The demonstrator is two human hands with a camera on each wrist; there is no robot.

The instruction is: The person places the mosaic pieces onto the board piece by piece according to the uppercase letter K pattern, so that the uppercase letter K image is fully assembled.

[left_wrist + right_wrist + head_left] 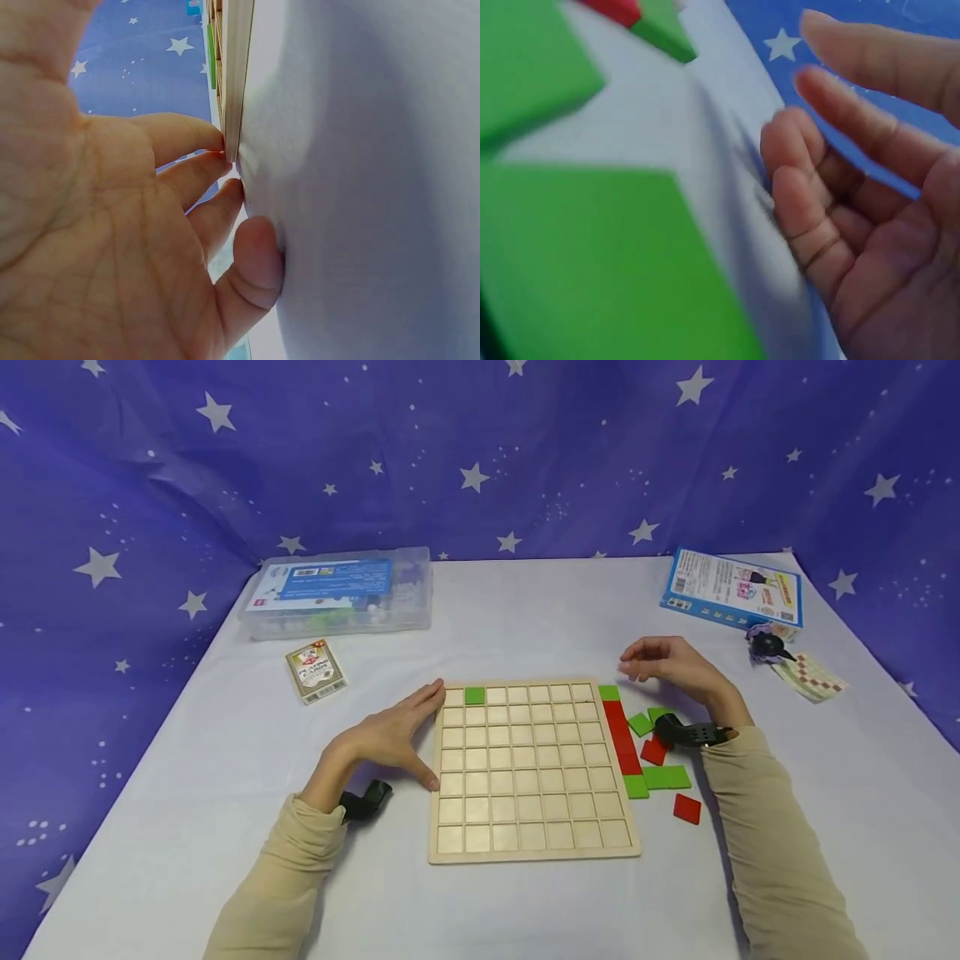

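Judging by the layout, this is a tile-filling job on the wooden grid board (532,768), which sits in the middle of the surface (525,610) toward the near edge. One green tile (474,696) already sits in the top row, second cell from the board's left edge.

Left hand (393,735) is flat on its side against the board's left edge, fingers straight, fingertips (214,139) touching the wooden rim, holding nothing. I'd keep it right there as a brace so the board doesn't skate around when a piece goes in.

Right hand (671,667) hovers off the board's far right corner, fingers loosely curled and relaxed. From the wrist view it looks empty, nothing pinched. Just below it, along the board's right edge, is a column of red tiles (622,739) capped with green, plus loose green and red squares (663,760) scattered beside it.

Tip, as I see it: grab one loose square by its edges rather than pressing on top, and drop it in flat so it seats cleanly in a cell.

Both forearms come in from the near edge, sleeves down to the wrists, hands well apart with the board between them.
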